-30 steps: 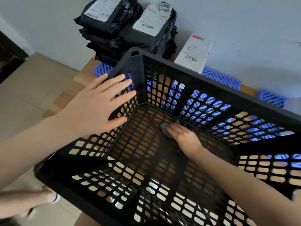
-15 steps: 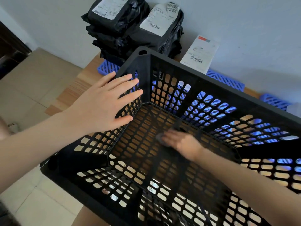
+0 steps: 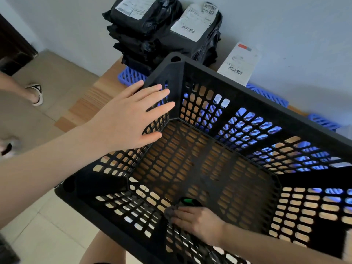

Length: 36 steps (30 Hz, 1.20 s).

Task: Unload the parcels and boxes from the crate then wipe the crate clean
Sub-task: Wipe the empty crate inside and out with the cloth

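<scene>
The black lattice crate (image 3: 247, 82) stands on a wooden table (image 3: 91, 105), with no parcels inside it. My left hand (image 3: 129, 119) lies flat with spread fingers against the top of the crate's left wall. My right hand (image 3: 198, 221) is inside the crate at the foot of the near wall, fingers straight, pressing a small grey cloth (image 3: 169, 212) onto the floor grid. A small dark object with a green spot (image 3: 188, 201) shows just beyond that hand. Black bagged parcels (image 3: 152, 35) are stacked against the wall behind the crate, and a white labelled box (image 3: 240, 61) leans beside them.
Blue plastic lattice pieces (image 3: 129, 76) lie under the parcels and along the wall behind the crate. Another person's sandalled foot (image 3: 36, 92) stands on the tiled floor at the left. A dark door frame (image 3: 13, 46) is at the far left.
My right hand has slid the cloth from the far middle of the crate floor to the near wall. My left hand has stayed on the left wall. The camera view has shifted.
</scene>
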{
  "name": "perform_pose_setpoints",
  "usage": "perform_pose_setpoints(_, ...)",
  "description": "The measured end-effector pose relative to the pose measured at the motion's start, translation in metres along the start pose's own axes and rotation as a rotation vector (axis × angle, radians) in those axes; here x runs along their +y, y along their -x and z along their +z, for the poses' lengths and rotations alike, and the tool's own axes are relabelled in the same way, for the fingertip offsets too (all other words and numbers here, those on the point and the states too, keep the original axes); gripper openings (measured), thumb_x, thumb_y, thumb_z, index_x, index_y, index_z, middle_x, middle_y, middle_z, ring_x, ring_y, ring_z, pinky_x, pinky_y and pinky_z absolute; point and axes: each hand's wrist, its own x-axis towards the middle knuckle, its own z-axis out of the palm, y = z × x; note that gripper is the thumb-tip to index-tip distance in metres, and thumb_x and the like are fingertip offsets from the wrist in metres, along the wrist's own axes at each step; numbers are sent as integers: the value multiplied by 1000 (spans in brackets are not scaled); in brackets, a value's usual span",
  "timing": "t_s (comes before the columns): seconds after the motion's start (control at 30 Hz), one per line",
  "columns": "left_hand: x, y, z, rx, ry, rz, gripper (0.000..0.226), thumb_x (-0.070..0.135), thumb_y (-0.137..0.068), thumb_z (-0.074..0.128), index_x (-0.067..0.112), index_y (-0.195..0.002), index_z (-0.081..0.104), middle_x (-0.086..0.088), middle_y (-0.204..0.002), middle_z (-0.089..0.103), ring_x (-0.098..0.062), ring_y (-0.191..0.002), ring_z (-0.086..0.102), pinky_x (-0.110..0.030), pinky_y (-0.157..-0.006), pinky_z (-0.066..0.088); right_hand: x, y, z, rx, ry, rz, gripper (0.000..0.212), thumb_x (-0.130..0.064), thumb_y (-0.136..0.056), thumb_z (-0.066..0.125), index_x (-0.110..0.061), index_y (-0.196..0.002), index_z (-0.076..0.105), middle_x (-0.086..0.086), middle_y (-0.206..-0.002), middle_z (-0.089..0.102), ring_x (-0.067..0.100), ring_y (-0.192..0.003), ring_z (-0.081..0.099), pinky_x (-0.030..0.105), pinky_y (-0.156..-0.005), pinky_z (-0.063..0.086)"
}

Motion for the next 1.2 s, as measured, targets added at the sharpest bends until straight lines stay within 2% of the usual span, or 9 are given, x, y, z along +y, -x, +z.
perform_pose_setpoints(0.1,0,0,1,-20,0,0,72,51,-88,57,19,-150,39,-11,-158,31,-27,-148,25,-49,-121,19,32,-3,-25,-9,84,21,36,-20,-89,63,-19,-124,63,-1,-124,66,16,-115,62,27,-96,51)
perform_pose_setpoints(0.23,0,0,0,-13,8,-3,72,50,-87,57,17,-149,40,-12,-157,34,-28,-147,27,-50,-120,21,102,-9,-66,147,177,294,44,-11,-66,87,-11,-108,73,9,-108,72,25,-95,71,32,-75,60)
perform_pose_setpoints(0.37,0,-1,-1,-14,-1,5,72,50,-87,58,16,-148,41,-13,-156,35,-30,-146,28,-51,-119,24,147,0,-77,90,202,714,47,-9,-97,49,-15,-144,44,8,-147,46,27,-130,49,34,-100,45)
perform_pose_setpoints(0.43,0,-2,-1,-12,5,5,72,49,-87,58,16,-148,41,-14,-155,35,-30,-146,29,-52,-118,25,137,-7,-67,133,128,810,47,-11,-99,42,-19,-146,40,5,-151,40,26,-134,43,34,-105,41)
perform_pose_setpoints(0.57,0,0,0,-7,16,-8,72,49,-87,59,16,-148,41,-13,-156,35,-29,-147,28,-50,-119,23,81,-17,-49,254,100,536,42,-2,-68,75,-13,-108,74,8,-113,71,27,-103,69,30,-79,58)
perform_pose_setpoints(0.63,1,-1,-1,-3,24,-13,71,47,-87,60,15,-148,42,-14,-155,36,-29,-146,29,-50,-119,24,46,-9,-36,159,36,391,53,-8,-57,88,-19,-107,74,2,-113,71,20,-104,69,29,-79,59)
perform_pose_setpoints(0.83,1,1,-3,-12,33,-14,70,47,-88,60,16,-148,41,-13,-155,36,-28,-146,29,-51,-119,24,0,7,-6,5,48,-9,34,-23,-89,64,-22,-122,64,-3,-124,65,17,-117,60,27,-99,48)
perform_pose_setpoints(1.07,0,2,-1,-25,-4,-20,74,51,-87,59,18,-150,38,-12,-155,36,-28,-146,28,-50,-120,23,101,0,-81,102,243,345,51,-16,-53,93,-15,-102,77,3,-104,74,20,-91,72,25,-69,59)
perform_pose_setpoints(1.2,0,2,1,-6,-18,-7,74,51,-86,62,17,-148,41,-13,-152,41,-29,-144,33,-51,-118,26,134,2,-104,132,284,613,53,0,-50,92,-8,-100,76,11,-99,74,27,-81,73,31,-54,59)
